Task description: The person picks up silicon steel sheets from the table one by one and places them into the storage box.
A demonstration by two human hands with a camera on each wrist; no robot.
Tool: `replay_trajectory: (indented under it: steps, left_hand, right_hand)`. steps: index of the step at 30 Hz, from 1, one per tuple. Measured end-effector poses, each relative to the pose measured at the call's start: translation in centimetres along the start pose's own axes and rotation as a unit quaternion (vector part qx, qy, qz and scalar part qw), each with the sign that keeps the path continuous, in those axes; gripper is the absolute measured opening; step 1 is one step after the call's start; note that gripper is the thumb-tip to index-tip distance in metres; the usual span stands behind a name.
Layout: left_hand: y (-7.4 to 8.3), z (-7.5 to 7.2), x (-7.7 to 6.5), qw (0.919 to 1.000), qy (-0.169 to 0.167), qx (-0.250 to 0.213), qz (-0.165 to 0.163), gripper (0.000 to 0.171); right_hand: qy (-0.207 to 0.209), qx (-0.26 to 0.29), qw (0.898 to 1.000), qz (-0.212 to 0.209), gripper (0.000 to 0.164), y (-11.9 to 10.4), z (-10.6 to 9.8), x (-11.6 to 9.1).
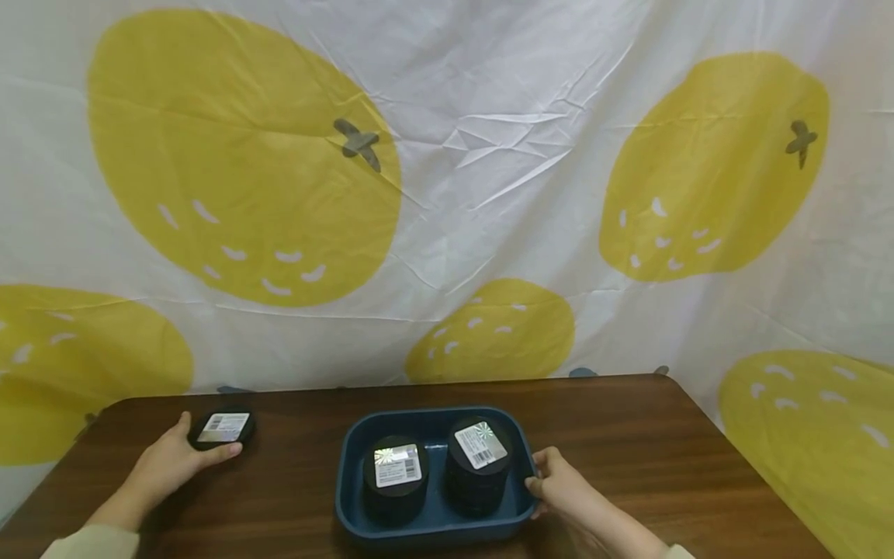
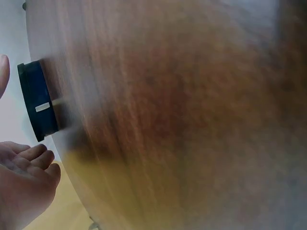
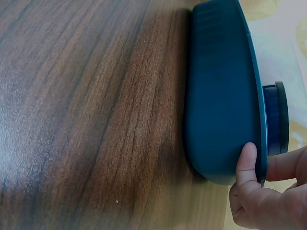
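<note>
On the left of the table, a flat, round black tub (image 1: pixel 225 429) with a white barcode label on top lies by itself. My left hand (image 1: pixel 168 464) reaches around it, thumb on the near side and fingers on the far-left side. The left wrist view shows gaps between the tub (image 2: pixel 38 100) and both the thumb and the fingers. At the centre stands a blue rectangular tray (image 1: pixel 426 532). Two piles of labelled black tubs, a left pile (image 1: pixel 395 493) and a right pile (image 1: pixel 478 473), stand inside it. My right hand (image 1: pixel 569 493) pinches the tray's right rim between thumb and fingers.
The brown wooden table (image 1: pixel 300 466) has rounded back corners. Behind it hangs a white cloth (image 1: pixel 489 194) printed with large yellow fruit, close along the back edge.
</note>
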State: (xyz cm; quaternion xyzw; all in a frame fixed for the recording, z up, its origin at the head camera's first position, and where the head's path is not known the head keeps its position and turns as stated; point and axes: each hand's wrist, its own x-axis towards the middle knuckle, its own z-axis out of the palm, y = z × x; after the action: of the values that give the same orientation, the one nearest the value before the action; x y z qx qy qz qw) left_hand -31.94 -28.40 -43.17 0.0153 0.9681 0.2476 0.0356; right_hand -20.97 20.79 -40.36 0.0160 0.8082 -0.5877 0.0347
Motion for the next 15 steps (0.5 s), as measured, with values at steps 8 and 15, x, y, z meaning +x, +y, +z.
replay_trajectory:
  steps: [8,15]
  left_hand:
    - [0.35,0.47,0.88,0.9998,0.001,-0.016,0.007,0.118]
    - [0.36,0.66,0.87,0.9995,0.023,-0.016,0.012,0.114]
  right_hand:
    - [0.016,-0.019,1.000,-0.009,0.022,0.02,0.11,0.10]
    - [0.025,-0.023,0.999,-0.002,0.021,-0.04,0.18,0.04]
